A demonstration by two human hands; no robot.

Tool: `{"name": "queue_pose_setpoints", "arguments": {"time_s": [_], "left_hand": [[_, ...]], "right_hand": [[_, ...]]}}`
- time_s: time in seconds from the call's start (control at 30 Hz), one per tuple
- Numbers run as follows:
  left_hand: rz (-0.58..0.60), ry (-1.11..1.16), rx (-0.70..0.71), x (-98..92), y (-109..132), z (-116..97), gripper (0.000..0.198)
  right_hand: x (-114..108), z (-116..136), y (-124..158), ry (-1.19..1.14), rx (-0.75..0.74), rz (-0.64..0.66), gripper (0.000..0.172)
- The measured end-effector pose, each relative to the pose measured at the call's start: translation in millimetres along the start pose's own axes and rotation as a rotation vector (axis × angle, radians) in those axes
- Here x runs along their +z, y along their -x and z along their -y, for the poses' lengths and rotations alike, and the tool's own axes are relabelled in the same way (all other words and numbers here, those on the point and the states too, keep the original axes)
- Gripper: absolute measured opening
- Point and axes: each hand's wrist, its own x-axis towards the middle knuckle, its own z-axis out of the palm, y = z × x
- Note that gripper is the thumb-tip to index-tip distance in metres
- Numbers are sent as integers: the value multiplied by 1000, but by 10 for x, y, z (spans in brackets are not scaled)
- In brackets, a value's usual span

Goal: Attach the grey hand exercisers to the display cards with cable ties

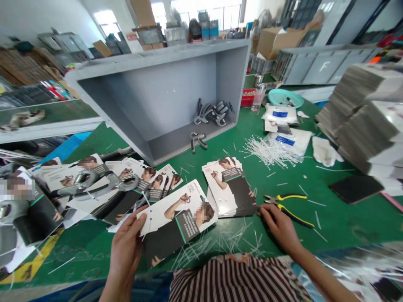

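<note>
Green work mat point(277, 184) spreads beneath both hands, with a grey plastic crate point(163, 96) lying on its side ahead of them and tall stacks of flat cardboard point(362, 113) beyond the right hand. Printed cards point(85, 180) fan out ahead of the left hand point(126, 251), which pinches one printed card point(176, 222) between thumb and fingers. The right hand point(278, 224), fingers loosely curled and empty, rests just beside yellow-handled pliers point(285, 207), near a card stack point(229, 188).

The green workbench point(340, 220) carries a grey plastic bin point(157, 105), printed cards point(229, 188), yellow-handled pliers point(285, 208), loose white plastic ties point(270, 152) and white packets point(285, 140).
</note>
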Motion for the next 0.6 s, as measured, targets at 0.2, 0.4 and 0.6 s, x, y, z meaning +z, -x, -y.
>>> {"name": "queue_pose_setpoints", "arguments": {"time_s": [0.2,0.4,0.6], "left_hand": [[28,-343,77,31,-171,55,55],[-74,-1004,817,106,-232,190,47],[49,-1230,937,50,-275,515,34]], "right_hand": [[177,-12,-72,145,-62,-7,30],[158,2,-120,141,-88,-1,29],[110,3,156,64,-74,54,23]]}}
